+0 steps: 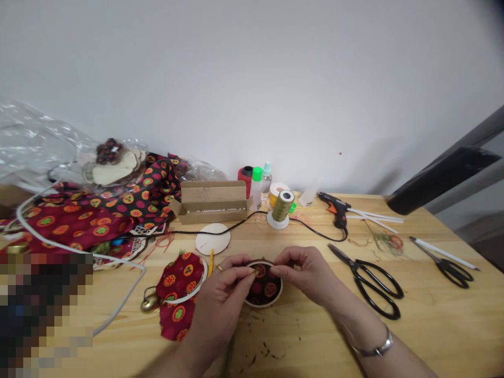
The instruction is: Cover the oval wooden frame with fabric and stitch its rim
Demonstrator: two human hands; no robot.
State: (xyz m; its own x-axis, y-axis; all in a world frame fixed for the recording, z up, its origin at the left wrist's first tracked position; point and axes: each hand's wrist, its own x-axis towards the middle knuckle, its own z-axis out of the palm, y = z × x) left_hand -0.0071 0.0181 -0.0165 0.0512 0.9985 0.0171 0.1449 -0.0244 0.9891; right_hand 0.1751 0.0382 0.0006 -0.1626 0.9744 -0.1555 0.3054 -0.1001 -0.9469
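Note:
A small round disc (pixel 270 290) with dark, flower-printed fabric and a pale rim is between my hands, over the table. My left hand (pixel 224 296), with a ring on one finger, pinches its upper left edge. At the upper right edge, the thumb and fingers of my right hand (pixel 309 273) are pressed together on the rim. Whether a thread or trim lies between my fingertips is too small to tell. Left of my left hand lie a red flower-printed fabric piece (pixel 181 275) with a white-edged round and a brass bell (pixel 150 302).
Black-handled scissors (pixel 374 286) lie right of my right hand, with smaller scissors (pixel 449 268) beyond. Behind the disc stand an olive thread spool (pixel 282 207), an open cardboard box (pixel 212 214) and a glue gun (pixel 336 210); its black cord crosses the table. Printed fabric (pixel 86 215) is heaped left.

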